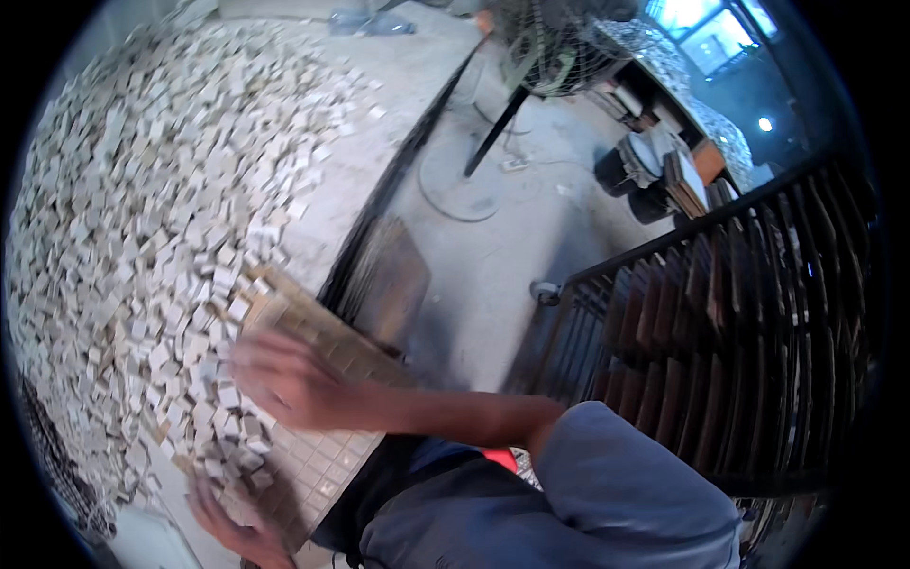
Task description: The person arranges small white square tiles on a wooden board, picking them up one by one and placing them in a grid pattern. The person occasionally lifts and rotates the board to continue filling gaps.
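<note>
A tan gridded tray [346, 346] lies at the table's near edge. Small square pale tiles [327, 467] fill its near cells, while cells farther up look bare. Over the tray's middle is my right hand [294, 384], smeared by motion; whether its fingers hold a tile cannot be made out. My left hand [227, 522] rests by the tray's near left corner, fingers stretched out beside loose tiles [227, 441] heaped against the tray. Nothing shows in its grasp, though part of it lies in shadow.
A large pile of loose tiles [161, 180] covers the table's left side. Beyond the dark table edge stand a fan [559, 47] on a round base and dark buckets [621, 166]. To my right, a black rack [720, 313] holds several boards. A clear plastic bottle [372, 21] lies at the back.
</note>
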The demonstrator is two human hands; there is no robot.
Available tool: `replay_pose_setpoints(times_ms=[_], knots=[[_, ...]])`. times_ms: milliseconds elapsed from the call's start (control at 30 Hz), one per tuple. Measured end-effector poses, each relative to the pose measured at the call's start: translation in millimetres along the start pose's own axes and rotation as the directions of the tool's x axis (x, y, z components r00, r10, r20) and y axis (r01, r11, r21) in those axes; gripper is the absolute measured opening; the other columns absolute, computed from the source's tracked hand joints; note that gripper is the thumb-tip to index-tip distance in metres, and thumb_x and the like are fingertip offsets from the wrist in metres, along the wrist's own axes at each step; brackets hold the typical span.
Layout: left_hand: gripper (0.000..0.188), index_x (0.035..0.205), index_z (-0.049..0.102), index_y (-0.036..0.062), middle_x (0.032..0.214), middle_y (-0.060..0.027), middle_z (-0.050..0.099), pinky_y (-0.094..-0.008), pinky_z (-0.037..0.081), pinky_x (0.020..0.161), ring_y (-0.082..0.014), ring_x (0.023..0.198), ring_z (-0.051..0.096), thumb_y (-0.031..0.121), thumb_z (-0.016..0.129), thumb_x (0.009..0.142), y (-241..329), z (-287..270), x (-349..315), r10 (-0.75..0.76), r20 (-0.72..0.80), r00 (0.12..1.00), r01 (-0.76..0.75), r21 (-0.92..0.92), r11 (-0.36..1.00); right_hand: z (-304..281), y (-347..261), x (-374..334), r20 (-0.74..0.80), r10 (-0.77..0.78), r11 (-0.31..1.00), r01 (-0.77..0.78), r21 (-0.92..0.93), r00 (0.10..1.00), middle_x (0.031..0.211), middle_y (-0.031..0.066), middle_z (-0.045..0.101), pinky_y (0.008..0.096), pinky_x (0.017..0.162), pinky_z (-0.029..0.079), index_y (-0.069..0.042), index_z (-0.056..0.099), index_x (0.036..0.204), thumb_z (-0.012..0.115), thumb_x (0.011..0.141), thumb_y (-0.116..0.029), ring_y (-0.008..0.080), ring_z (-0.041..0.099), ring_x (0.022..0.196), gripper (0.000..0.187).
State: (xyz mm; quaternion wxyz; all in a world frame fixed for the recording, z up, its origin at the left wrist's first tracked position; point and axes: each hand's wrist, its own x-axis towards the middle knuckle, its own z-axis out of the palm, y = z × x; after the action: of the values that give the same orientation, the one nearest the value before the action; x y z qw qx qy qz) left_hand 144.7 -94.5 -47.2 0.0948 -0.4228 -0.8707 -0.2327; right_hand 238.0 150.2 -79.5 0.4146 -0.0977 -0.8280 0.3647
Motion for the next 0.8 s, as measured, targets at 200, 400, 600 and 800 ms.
replay_pose_setpoints(times_ms=[200, 400, 600, 800], knots=[[0.051, 0.147, 0.045, -0.0049, 0.151, -0.0252, 0.045, -0.0473, 0.027, 0.118, -0.0378, 0.141, 0.041, 0.026, 0.050, 0.107, -31, 61, 77, -0.254, 0.062, 0.965, 0.261, -0.299, 0.918, -14, 89, 120, -0.016, 0.406, 0.820, -0.372, -0.436, 0.914, 0.163, 0.0252, 0.025, 0.0561, 0.124, 0.013, 0.001, 0.031, 0.156, 0.057, 0.098, -0.043, 0.0438, 0.015, 0.153, 0.077], [0.051, 0.148, 0.046, -0.0017, 0.150, -0.0254, 0.045, -0.0495, 0.031, 0.115, -0.0410, 0.137, 0.043, 0.031, 0.037, 0.110, -22, 75, 83, -0.125, 0.055, 0.991, 0.126, -0.010, 0.992, 20, 76, 152, 0.054, 0.579, 0.715, -0.475, -0.512, 0.814, 0.162, 0.0317, 0.019, 0.0650, 0.120, 0.010, 0.007, 0.037, 0.151, 0.052, 0.097, -0.049, 0.0515, 0.012, 0.150, 0.079], [0.052, 0.148, 0.047, -0.0004, 0.149, -0.0261, 0.045, -0.0497, 0.033, 0.113, -0.0424, 0.135, 0.044, 0.031, 0.038, 0.108, -15, 81, 83, -0.163, 0.058, 0.985, 0.165, -0.023, 0.986, 79, 81, 122, -0.186, 0.250, 0.870, -0.305, -0.388, 0.950, 0.149, 0.0339, 0.032, 0.0663, 0.115, 0.019, 0.007, 0.062, 0.118, 0.063, 0.091, -0.043, 0.0527, 0.021, 0.143, 0.056], [0.053, 0.147, 0.049, -0.0012, 0.146, -0.0271, 0.048, -0.0502, 0.036, 0.111, -0.0440, 0.131, 0.047, 0.031, 0.037, 0.106, -18, 85, 81, -0.177, 0.044, 0.983, 0.180, -0.098, 0.979, 74, 85, 112, 0.139, 0.132, 0.941, -0.080, -0.328, 0.982, 0.136, 0.0259, 0.044, 0.0581, 0.110, 0.025, 0.002, 0.065, 0.115, 0.070, 0.086, -0.031, 0.0445, 0.034, 0.129, 0.044]])
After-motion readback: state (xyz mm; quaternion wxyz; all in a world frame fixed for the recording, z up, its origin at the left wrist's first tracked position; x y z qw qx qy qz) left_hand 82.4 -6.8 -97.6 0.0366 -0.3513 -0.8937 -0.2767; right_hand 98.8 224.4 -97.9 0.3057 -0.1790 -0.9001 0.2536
